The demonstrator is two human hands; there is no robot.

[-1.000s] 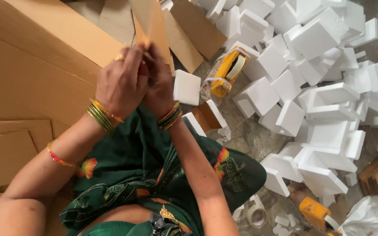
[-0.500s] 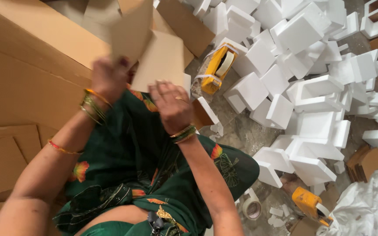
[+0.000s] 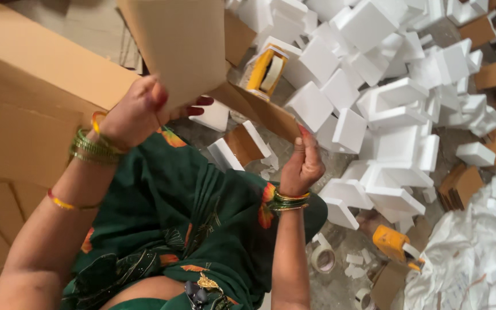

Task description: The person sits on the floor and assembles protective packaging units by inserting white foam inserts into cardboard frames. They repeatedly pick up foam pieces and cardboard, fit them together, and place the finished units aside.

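Cardboard piece point(image 3: 190, 51) looks light, stiff, creasable. Left hand point(image 3: 136, 112) pinches its lower edge; right hand point(image 3: 305, 163) pinches the flap's point(image 3: 265, 112) end, below the panel. Grip edges.

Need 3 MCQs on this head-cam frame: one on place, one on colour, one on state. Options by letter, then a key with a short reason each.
1. Where does the yellow tape dispenser near the top lie?
A. among the white foam blocks
B. on the person's lap
C. in the left hand

2. What colour is the garment over the lap?
A. white
B. dark green
C. red

3. How does the cardboard piece stand?
A. flat on the floor
B. held up by both hands
C. rolled into a tube

Key: 1 A, foam blocks lie around it on the floor. 2 B, dark green cloth with orange flowers. 3 B, the left hand grips its main panel while the right hand pinches a lower flap.
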